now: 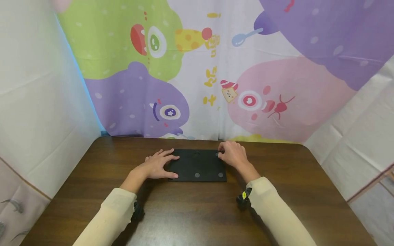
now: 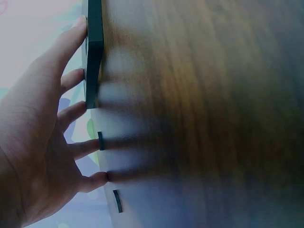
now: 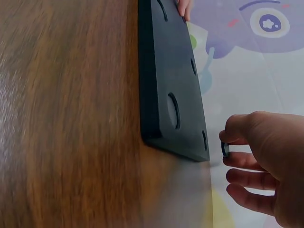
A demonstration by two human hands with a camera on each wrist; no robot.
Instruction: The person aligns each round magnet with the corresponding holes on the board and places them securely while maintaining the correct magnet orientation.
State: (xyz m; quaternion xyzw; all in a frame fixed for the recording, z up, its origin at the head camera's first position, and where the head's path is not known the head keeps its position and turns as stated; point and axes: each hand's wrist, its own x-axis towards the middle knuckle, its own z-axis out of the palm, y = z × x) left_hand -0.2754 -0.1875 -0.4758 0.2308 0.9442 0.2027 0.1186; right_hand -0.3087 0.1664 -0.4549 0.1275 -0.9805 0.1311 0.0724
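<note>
On wood-grain surface (image 1: 172, 212), black board (image 1: 207, 164) with round recesses (image 1: 197, 175); left hand (image 1: 157, 166), fingers spread apart, touches left end; right hand (image 1: 234, 154) pinches dark disc (image 3: 225, 149) near far right corner.

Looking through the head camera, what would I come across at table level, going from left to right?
Left sleeve → left hand → black board → right hand → right sleeve.
</note>
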